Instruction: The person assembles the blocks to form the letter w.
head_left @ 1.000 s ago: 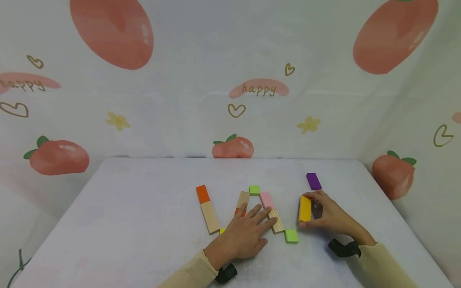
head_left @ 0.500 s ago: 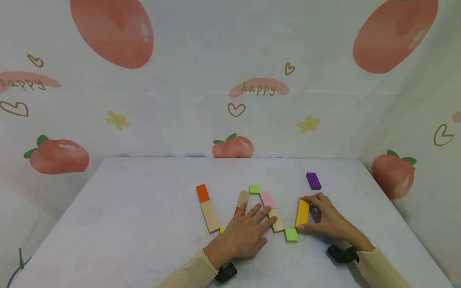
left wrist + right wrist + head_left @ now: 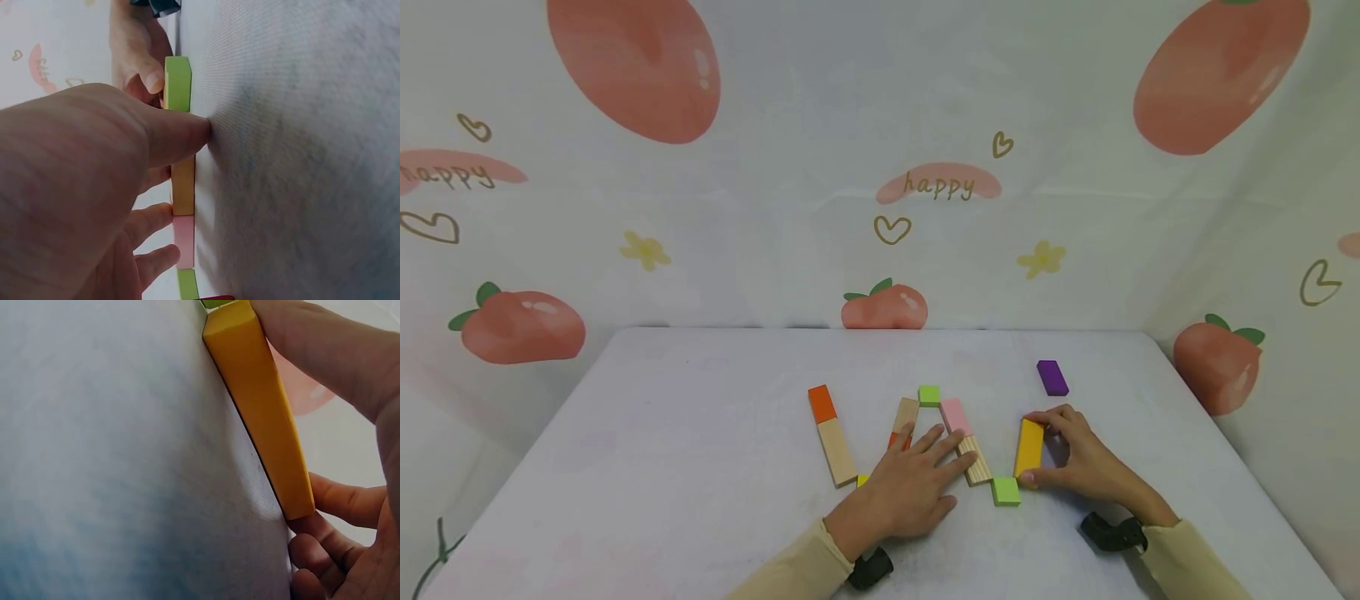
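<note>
Now, nearest you, your left hand [image 3: 917, 492] lies flat with fingers spread and straight, holding nothing; the fingertips press on the ribbed plain-wood block [image 3: 976, 460] and the plain-wood and orange piece [image 3: 904, 421]. Keep that pressure straight down so the zigzag row stays put.

Your right hand [image 3: 1078, 462] pinches the yellow block [image 3: 1029, 447] lengthwise: thumb at its near end, fingertips curled over its far end. In the right wrist view the yellow block [image 3: 259, 406] lies flat on the white table [image 3: 112, 456], its near corner just meeting the green cube [image 3: 212, 303].

- Just left of the grip's thumb: the near green cube [image 3: 1006, 491], touching or nearly touching the yellow block's lower end. Judgement: nudge with the thumb only, lightly, or the cube will skid.
- Keep the yellow block flat; slide rather than lift, and ease the fingers off along its length, not sideways.
- Further left of the grip: the pink block [image 3: 956, 415], then the far green cube [image 3: 929, 395] at the peak, then the orange-and-wood bar [image 3: 832, 435].
- Beyond the grip, well apart: the purple block [image 3: 1052, 377], untouched.

Risk, as I judge it: too much push on the yellow block shifts the near cube and the ribbed block under your left fingertips.
</note>
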`<state>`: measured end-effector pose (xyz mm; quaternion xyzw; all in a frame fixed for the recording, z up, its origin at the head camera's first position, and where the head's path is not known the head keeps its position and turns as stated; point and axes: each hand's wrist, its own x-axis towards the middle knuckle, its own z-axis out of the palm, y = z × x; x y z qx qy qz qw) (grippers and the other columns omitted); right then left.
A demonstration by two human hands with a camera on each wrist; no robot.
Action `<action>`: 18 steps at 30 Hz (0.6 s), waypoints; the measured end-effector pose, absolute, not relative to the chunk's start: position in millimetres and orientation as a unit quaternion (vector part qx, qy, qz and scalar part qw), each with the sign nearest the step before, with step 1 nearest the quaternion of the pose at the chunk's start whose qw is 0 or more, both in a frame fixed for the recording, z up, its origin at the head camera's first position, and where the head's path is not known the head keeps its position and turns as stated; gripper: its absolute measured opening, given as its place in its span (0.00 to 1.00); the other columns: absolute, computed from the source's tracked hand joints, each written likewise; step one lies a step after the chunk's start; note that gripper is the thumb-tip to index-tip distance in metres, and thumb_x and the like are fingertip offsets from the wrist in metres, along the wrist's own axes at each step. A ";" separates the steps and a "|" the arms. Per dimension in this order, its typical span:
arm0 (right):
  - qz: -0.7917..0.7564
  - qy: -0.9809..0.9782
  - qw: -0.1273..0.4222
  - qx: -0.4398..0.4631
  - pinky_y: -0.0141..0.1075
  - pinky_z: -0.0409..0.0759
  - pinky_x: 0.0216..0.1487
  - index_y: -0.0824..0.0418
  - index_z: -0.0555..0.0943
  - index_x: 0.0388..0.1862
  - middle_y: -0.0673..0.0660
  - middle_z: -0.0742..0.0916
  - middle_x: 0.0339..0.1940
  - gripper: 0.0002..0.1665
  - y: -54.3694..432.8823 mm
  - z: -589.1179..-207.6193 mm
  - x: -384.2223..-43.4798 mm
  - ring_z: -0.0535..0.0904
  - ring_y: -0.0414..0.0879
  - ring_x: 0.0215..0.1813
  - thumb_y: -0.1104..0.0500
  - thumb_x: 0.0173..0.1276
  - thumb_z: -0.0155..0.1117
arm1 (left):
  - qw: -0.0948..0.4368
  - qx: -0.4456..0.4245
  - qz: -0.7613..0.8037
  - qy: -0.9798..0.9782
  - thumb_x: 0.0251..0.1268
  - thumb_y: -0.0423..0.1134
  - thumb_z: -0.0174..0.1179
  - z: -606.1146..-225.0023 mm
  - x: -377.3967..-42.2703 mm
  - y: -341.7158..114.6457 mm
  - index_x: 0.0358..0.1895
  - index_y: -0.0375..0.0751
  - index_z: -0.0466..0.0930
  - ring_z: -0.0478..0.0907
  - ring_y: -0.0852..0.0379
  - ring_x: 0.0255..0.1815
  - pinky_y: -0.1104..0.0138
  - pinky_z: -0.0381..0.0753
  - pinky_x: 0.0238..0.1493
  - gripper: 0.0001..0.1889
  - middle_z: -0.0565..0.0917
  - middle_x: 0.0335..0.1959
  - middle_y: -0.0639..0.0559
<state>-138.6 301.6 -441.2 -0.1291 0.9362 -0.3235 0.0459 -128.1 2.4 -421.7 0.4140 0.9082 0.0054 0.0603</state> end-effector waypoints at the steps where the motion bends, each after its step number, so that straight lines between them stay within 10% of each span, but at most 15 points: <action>1: -0.324 0.936 0.046 -0.130 0.49 0.74 0.52 0.62 0.77 0.65 0.55 0.74 0.50 0.46 301.4 -441.1 -138.4 0.68 0.50 0.51 0.44 0.51 0.84 | 0.060 0.414 0.007 0.908 0.77 0.56 0.53 -421.7 -128.1 2.4 0.80 0.61 0.58 0.52 0.51 0.81 0.45 0.53 0.77 0.32 0.57 0.82 0.56; 18: -0.332 0.935 0.046 -0.120 0.48 0.73 0.51 0.60 0.77 0.66 0.55 0.75 0.51 0.44 302.0 -443.9 -138.6 0.68 0.50 0.52 0.44 0.54 0.82 | 0.052 0.416 0.057 0.906 0.74 0.52 0.55 -425.9 -132.6 4.1 0.77 0.59 0.64 0.50 0.49 0.82 0.45 0.51 0.77 0.30 0.61 0.79 0.54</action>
